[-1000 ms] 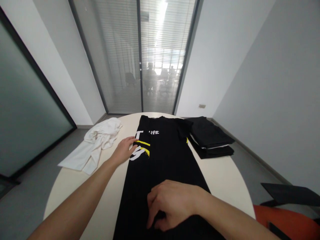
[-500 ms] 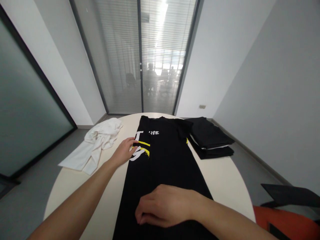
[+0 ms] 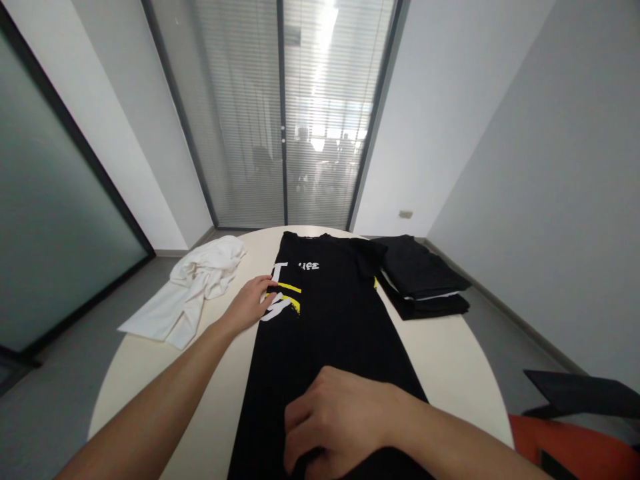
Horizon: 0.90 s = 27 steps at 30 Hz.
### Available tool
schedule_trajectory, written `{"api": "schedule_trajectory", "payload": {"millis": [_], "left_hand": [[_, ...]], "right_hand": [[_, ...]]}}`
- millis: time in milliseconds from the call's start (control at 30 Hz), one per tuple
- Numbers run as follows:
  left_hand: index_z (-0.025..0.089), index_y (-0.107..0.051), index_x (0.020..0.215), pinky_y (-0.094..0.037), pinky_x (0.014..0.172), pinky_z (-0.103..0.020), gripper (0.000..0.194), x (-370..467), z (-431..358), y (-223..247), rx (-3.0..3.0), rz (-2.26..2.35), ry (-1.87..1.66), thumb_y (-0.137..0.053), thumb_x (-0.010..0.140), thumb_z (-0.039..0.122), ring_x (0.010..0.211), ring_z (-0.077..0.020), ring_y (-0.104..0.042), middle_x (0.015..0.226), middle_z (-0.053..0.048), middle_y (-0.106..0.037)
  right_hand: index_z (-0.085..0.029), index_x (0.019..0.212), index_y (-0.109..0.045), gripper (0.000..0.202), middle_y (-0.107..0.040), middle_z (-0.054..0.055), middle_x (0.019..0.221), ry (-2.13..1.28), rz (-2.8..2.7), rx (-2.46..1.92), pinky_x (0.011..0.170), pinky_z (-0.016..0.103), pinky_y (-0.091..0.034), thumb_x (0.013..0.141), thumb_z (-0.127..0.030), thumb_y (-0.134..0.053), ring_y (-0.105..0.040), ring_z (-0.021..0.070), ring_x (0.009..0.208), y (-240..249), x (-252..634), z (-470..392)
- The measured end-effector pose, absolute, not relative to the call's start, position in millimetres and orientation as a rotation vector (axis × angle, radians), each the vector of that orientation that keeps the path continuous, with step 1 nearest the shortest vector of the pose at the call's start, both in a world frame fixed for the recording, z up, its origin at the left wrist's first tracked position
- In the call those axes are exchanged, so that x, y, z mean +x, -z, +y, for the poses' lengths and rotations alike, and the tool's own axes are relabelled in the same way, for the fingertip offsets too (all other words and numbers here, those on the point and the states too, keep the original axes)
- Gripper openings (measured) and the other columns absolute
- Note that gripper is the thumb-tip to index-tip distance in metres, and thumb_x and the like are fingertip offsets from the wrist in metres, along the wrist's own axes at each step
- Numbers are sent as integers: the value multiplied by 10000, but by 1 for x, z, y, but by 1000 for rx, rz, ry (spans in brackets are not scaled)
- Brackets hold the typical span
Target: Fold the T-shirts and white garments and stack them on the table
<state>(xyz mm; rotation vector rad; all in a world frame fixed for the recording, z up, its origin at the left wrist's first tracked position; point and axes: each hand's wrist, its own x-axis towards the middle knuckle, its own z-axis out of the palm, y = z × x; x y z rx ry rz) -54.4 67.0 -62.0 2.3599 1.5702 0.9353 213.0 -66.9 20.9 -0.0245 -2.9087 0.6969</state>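
Note:
A black T-shirt [image 3: 340, 327] with white and yellow print lies lengthwise on the round table, its collar at the far end. It is narrowed, with a side folded over and a sleeve lying at the right. My left hand [image 3: 250, 303] rests at the shirt's left edge by the print, its fingers stretched out and apart. Over the near part of the shirt, my right hand [image 3: 335, 420] has its fingers curled downward and closed. Whether cloth is pinched in them is hidden by the hand itself.
A crumpled white garment [image 3: 200, 280] lies on the left of the cream table [image 3: 450, 373]. Folded dark clothes [image 3: 420, 273] are stacked at the right, touching the shirt's sleeve. An orange and black chair [image 3: 565, 440] stands at the lower right. Glass panels with blinds [image 3: 250, 133] are beyond.
My right hand has shifted slightly right and nearer to me, with its fingers turned further down and curled. My left hand and the shirt look the same.

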Motion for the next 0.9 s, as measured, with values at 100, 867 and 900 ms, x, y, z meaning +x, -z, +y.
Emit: {"api": "schedule_trajectory", "payload": {"millis": [100,867,900], "left_hand": [[209,-665,1168,-425,1095,-481,345,-55,67,63,2373,1573,-934,-507,935,408,1222,-278,-570,1297,-112,-618],[194,-658,1281,-376,1140,-511,484,-55,68,65,2322,1625,-916,-479,938,485,1306,-311,-526,1395,-135,-591],[194,-651,1289,-375,1141,-509,490,-55,67,65,2322,1626,-916,-478,938,487,1310,-311,-523,1397,-135,-589]], "right_hand": [[-235,957,-693,125,-680,-53,890,-618,-2966,41,531,236,-348,874,-323,-665,-595,94,727,-17,213,-69],[-218,1105,-624,177,-684,15,1027,-697,-3089,46,543,242,-371,985,-272,-506,-624,125,755,-23,209,-80],[-220,1103,-624,180,-682,14,1000,-660,-3098,20,531,245,-363,992,-280,-497,-618,126,729,-25,210,-81]]}}
